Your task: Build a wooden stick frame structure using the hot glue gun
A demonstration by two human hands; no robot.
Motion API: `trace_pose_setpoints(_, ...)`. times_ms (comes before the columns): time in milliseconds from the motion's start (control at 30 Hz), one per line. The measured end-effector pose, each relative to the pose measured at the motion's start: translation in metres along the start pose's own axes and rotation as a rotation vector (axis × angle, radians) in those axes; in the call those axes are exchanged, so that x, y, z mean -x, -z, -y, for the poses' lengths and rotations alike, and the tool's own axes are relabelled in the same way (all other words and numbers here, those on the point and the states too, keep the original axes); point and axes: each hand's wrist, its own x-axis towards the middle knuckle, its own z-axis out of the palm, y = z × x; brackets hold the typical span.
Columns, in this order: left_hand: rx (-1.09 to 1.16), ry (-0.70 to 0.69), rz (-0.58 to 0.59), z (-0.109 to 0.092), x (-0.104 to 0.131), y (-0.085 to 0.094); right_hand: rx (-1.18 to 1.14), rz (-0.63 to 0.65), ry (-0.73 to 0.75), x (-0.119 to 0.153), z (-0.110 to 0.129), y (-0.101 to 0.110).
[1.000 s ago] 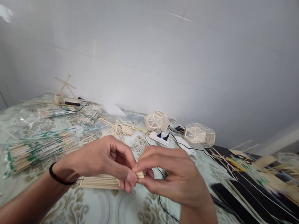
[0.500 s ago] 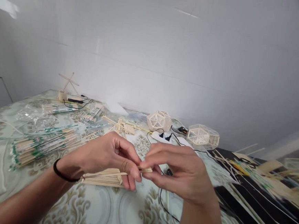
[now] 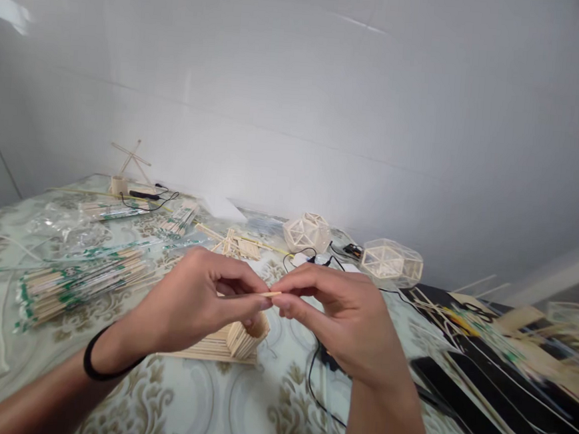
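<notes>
Pinched between the fingertips of both hands is a short piece of thin wooden stick, mostly covered by the fingers. My left hand, with a black band at the wrist, is closed on its left end. Thumb and forefinger of my right hand grip the other end. Just below the hands stands a small round cup made of upright wooden sticks. It is on or against a flat panel of sticks laid side by side, partly hidden by my left hand.
Bundled wooden sticks in green-marked plastic wrap lie to the left. Two faceted stick frames stand toward the wall, near cables. On the right are a black flat bar, scissors and loose sticks. Another stick cup stands far left.
Both hands have risen a little, and their fingertips have come closer together around the stick. The small stick cup below, largely covered before, now shows more.
</notes>
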Motion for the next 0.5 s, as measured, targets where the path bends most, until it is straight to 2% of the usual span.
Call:
trace_pose_setpoints(100, -0.108, -0.09, -0.061, -0.001, 0.002, -0.002, 0.107, -0.026, -0.007, 0.002, 0.006, -0.003)
trace_pose_setpoints(233, -0.18, -0.165, -0.152, -0.003, 0.004, -0.006, 0.246, -0.08, 0.055, 0.005, 0.014, -0.009)
trace_pose_setpoints(400, -0.168, -0.124, -0.232, -0.002, 0.001, -0.012, 0.326, -0.129, 0.114, 0.002, 0.009, -0.019)
trace_pose_setpoints(500, -0.092, -0.068, -0.201, 0.001, -0.002, -0.011, 0.336, -0.13, 0.114, -0.001, 0.001, -0.02)
